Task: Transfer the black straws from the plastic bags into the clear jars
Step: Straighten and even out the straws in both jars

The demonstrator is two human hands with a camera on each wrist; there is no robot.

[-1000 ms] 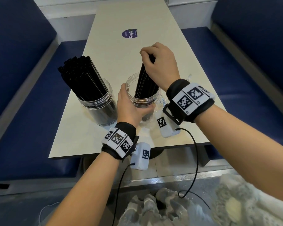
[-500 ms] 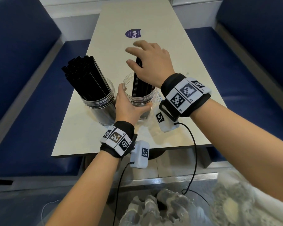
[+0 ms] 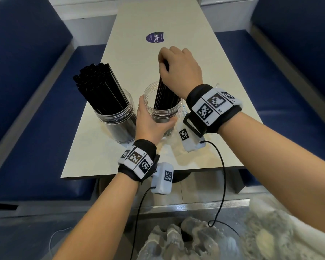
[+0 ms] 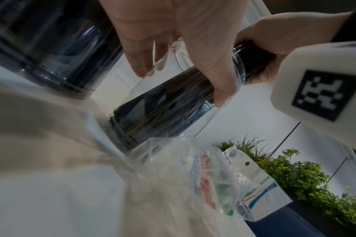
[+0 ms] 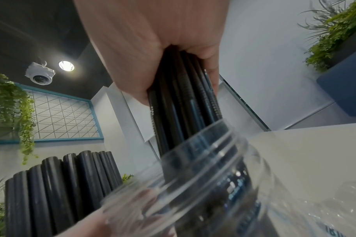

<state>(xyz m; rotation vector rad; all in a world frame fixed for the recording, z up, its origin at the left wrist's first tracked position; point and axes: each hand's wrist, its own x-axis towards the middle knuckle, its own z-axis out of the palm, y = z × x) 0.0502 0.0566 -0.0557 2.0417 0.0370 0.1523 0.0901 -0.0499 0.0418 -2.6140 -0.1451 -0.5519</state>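
Observation:
Two clear jars stand on the pale table point(image 3: 158, 25). The left jar point(image 3: 118, 124) is packed with black straws point(image 3: 98, 85) leaning to the left. My left hand point(image 3: 150, 122) grips the right jar point(image 3: 156, 111) around its near side. A bundle of black straws point(image 3: 165, 96) stands in that jar, and my right hand point(image 3: 178, 68) grips their upper ends from above. In the right wrist view the straw bundle point(image 5: 183, 99) runs from my fist into the jar's mouth point(image 5: 193, 168). A crumpled clear plastic bag point(image 4: 203, 174) lies on the table beside the held jar point(image 4: 166, 104).
Blue padded benches point(image 3: 36, 117) flank the table on both sides. A purple round sticker point(image 3: 155, 37) sits on the far part of the tabletop. The table's near edge point(image 3: 158, 172) lies just behind my left wrist. Black cables hang from both wristbands.
Half a second ago my right hand's fingers were spread over the straw tops; now they are closed around the bundle again. My left hand still holds the jar.

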